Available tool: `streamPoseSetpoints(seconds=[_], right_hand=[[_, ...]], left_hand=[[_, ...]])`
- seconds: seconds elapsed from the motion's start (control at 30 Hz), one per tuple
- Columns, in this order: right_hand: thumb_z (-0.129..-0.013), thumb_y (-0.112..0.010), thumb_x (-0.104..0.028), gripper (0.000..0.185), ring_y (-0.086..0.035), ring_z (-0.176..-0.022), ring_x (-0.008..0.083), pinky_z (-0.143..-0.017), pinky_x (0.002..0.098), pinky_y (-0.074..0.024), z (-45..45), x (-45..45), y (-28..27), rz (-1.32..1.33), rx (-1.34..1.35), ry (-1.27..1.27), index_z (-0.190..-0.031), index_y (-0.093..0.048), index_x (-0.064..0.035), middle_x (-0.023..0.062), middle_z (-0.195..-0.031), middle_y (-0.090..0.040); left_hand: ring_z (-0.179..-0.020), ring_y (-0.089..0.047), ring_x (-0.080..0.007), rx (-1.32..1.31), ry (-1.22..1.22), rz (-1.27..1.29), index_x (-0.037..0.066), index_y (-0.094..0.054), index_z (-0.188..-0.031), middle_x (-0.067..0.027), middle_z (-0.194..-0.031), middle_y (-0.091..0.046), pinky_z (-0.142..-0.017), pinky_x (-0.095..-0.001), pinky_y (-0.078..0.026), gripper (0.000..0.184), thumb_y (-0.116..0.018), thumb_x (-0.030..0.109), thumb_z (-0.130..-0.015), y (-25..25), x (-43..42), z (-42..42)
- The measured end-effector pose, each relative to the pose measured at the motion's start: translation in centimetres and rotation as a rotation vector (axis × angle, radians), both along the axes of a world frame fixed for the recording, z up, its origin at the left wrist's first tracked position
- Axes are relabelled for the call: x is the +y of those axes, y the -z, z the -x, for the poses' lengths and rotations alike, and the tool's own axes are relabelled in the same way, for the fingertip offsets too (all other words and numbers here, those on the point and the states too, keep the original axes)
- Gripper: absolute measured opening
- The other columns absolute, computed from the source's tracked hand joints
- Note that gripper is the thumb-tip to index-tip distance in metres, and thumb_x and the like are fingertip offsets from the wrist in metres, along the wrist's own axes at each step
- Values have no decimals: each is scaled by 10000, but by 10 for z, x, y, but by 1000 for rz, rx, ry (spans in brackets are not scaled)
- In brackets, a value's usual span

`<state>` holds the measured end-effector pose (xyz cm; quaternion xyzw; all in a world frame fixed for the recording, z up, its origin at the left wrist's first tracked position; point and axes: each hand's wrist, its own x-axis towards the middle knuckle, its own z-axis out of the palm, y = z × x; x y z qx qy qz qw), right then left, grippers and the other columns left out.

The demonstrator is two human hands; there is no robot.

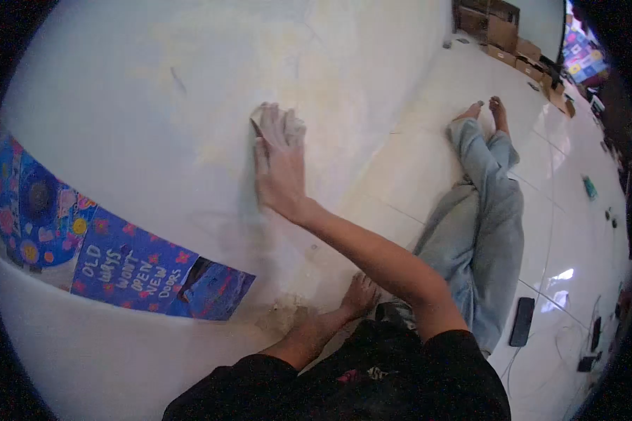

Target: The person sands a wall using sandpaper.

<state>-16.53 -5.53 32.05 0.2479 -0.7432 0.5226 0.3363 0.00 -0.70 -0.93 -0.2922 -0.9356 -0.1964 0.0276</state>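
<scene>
My right hand (282,158) is pressed against the pale wall (211,84), its fingers coated in whitish dust. Under those fingers is a thin pale sheet (255,126), its edge showing at the left; the rest is hidden. Lower down, my left hand (360,295) lies flat near the foot of the wall, fingers spread and holding nothing that shows. A rough, flaked patch (286,314) is beside my left forearm. Yellowish smears mark the wall around my right hand.
Painted posters (130,263) hang on the wall at lower left. My jeans-clad legs (477,217) stretch over the tiled floor (541,245). A black phone (522,322) and cables lie at right. Cardboard boxes (502,34) stand at the far top right, near a green item (589,187).
</scene>
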Motion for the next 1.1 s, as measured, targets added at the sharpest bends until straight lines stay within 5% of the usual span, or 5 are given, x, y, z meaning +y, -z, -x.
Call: streamPoseSetpoints(seconds=[0.23,0.3,0.43,0.63,1.1], right_hand=[[-1045,-349,-343,509,-290,-1410,419,-1170,549,-178,-37,84,65,-460,-199,-563,-1464,-369,-55,200,-1495,-384],[-1056,-312,-398,532,-421,-1346,348,-1153,518,-247,-30,134,84,-56,-546,-809,-1453,-393,-54,171,-1437,-477],[-1033,-399,-440,596,-598,-1050,221,-761,356,-592,-16,229,177,123,-1058,-463,-1413,-390,19,129,-1223,-566],[-1016,-497,-348,455,-636,-949,208,-681,377,-608,-10,291,241,604,-1227,-336,-1303,-484,5,109,-1143,-598],[-949,-638,-202,358,-641,-935,167,-739,340,-562,-13,285,221,715,-1093,-356,-1239,-545,-15,54,-1068,-642]], left_hand=[[-1234,-401,-422,-30,40,137,-10,-491,-1281,-242,-1354,-428,-1055,-571,-289,432,-483,233,-924,-8,1,7],[-1274,-376,-416,-9,-54,11,6,-447,-1362,-235,-1449,-366,-1076,-569,-276,502,-486,236,-917,2,6,2],[-1298,-359,-417,-46,-43,51,0,-422,-1393,-220,-1508,-301,-1105,-555,-253,544,-495,244,-913,-10,6,-2],[-1298,-359,-409,-36,-34,-13,-4,-426,-1388,-215,-1489,-328,-1107,-546,-252,542,-513,231,-907,-11,5,0],[-1266,-381,-415,3,-66,15,-19,-446,-1358,-224,-1477,-346,-1087,-548,-274,520,-509,192,-887,-19,7,-1]])
